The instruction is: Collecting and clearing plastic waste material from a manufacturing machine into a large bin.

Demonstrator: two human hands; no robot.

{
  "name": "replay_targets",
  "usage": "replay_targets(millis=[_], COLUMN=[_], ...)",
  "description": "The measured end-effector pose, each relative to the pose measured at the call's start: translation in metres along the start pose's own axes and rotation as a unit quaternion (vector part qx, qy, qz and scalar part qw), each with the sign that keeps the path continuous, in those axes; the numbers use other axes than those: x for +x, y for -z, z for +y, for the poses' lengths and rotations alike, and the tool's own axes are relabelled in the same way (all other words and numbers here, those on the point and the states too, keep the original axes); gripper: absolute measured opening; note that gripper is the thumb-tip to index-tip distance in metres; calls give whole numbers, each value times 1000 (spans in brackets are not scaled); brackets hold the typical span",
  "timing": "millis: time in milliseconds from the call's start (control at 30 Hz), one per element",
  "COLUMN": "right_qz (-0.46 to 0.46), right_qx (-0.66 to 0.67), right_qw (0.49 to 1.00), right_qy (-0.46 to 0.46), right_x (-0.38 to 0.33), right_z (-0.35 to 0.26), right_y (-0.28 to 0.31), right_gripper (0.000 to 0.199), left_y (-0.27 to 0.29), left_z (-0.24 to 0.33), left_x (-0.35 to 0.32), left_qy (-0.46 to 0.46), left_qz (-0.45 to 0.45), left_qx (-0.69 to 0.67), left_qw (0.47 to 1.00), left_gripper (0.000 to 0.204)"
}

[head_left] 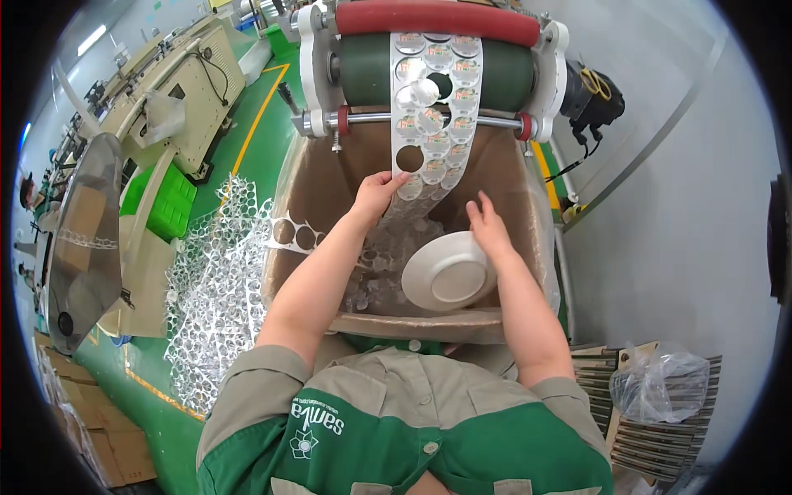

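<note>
Your left hand (379,195), at the center of the frame, has its thumb and fingertips pinched together on the left edge of a long strip of round silver labels (439,118). Your right hand (490,227), a little right of center, is open, its fingers extended and pointing up the frame; whether its palm touches the tilted white dish (450,272) just beside it, you cannot tell from this view.

The strip hangs from the top center, over a dark green roller (363,70) beneath a red roller (437,22), and trails down into a large cardboard box (404,326) in front of you. One round opening shows just above your left fingertips, and another higher up. Crumpled clear scraps (375,289) lie inside the box, below the strip.

A heap of punched-out silver sheeting (219,309) covers the floor at left, near a green crate (169,202). A beige machine (190,82) stands at upper left, a black motor (592,101) sits at upper right, and a clear plastic bag (660,385) rests on a slatted rack (660,445) at lower right.
</note>
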State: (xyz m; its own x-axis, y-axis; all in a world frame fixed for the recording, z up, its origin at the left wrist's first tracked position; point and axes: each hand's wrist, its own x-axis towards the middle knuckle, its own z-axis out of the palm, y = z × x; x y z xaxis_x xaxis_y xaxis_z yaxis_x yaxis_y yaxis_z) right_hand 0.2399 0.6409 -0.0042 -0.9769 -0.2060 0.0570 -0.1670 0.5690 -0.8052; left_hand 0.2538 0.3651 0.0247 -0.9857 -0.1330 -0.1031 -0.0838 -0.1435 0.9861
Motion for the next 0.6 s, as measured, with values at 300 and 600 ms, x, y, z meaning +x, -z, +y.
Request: replay_targets(millis=[300, 600], right_qz=[-18, -92], right_qx=[253, 306], right_qw=[966, 945], right_qy=[-47, -76], right_x=[-2, -4], right_z=[-13, -12], right_y=[-3, -11], right_gripper=[67, 26], left_y=[8, 17], left_z=[4, -1], left_x=[-47, -44], left_qy=[79, 148], left_qz=[-60, -120], left_qx=[-42, -34], left_qw=[994, 981], left_gripper=[26, 31])
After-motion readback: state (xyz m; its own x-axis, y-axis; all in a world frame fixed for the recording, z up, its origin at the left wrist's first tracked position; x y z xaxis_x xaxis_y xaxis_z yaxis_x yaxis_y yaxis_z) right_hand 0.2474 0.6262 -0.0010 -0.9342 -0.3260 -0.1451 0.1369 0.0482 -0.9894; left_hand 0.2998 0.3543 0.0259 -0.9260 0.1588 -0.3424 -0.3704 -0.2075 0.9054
